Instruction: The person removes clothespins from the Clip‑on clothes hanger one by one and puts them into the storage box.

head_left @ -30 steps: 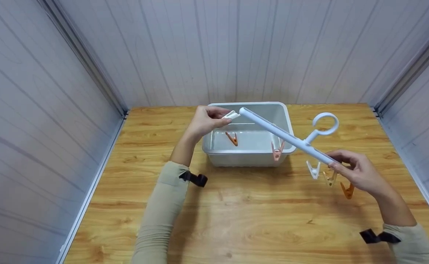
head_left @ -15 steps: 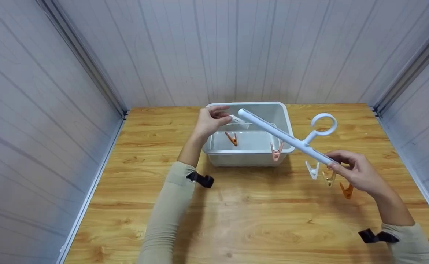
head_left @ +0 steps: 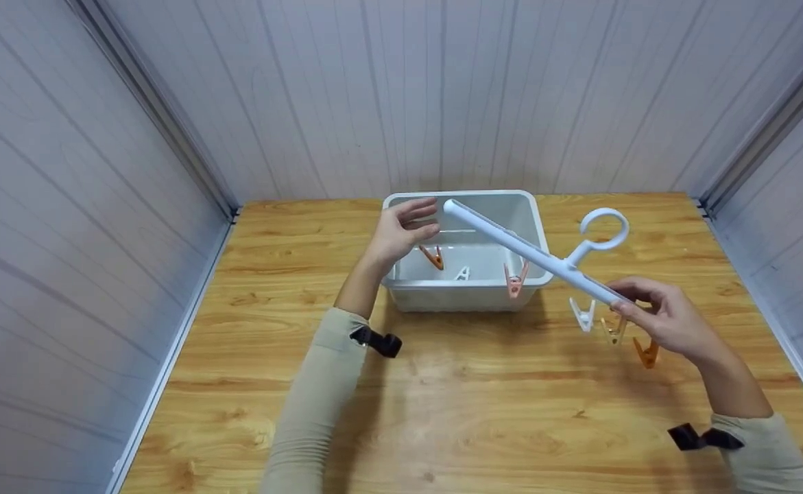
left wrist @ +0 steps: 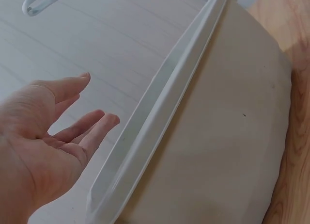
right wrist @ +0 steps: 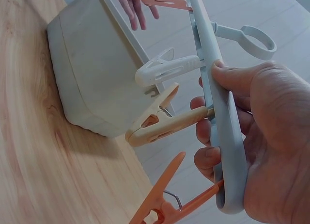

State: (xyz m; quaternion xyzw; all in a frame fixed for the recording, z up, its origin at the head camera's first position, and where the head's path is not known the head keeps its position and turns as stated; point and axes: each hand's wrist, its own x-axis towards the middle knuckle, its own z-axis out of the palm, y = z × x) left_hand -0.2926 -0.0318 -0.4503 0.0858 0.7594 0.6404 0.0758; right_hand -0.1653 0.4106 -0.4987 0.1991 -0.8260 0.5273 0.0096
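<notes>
My right hand (head_left: pixel 638 305) grips the right end of a white hanger bar (head_left: pixel 524 251) with a ring hook (head_left: pixel 604 229). It is held slanted above a white plastic bin (head_left: pixel 537 226). Under the bar hang a pale orange clip (head_left: pixel 514 280), a white clip (head_left: pixel 583 314), a tan clip (head_left: pixel 614 329) and an orange clip (head_left: pixel 646 352). My left hand (head_left: pixel 416 221) is open and holds nothing, its fingers spread over the bin's left rim near the bar's far end. Inside the bin lie an orange clip (head_left: pixel 433 256) and a white clip (head_left: pixel 463 274). The right wrist view shows my fingers (right wrist: pixel 213 158) wrapped round the bar (right wrist: pixel 225 132).
The bin stands at the back middle of a wooden table (head_left: pixel 483 412). White panelled walls (head_left: pixel 65 206) close in the left, back and right sides. In the left wrist view the bin's rim (left wrist: pixel 160 112) runs just beside my open palm (left wrist: pixel 43 141).
My left hand let go of the white clip it was pinching at the bar's far end. The clip now lies in the bin and the hand has opened. The bar barely moved.
</notes>
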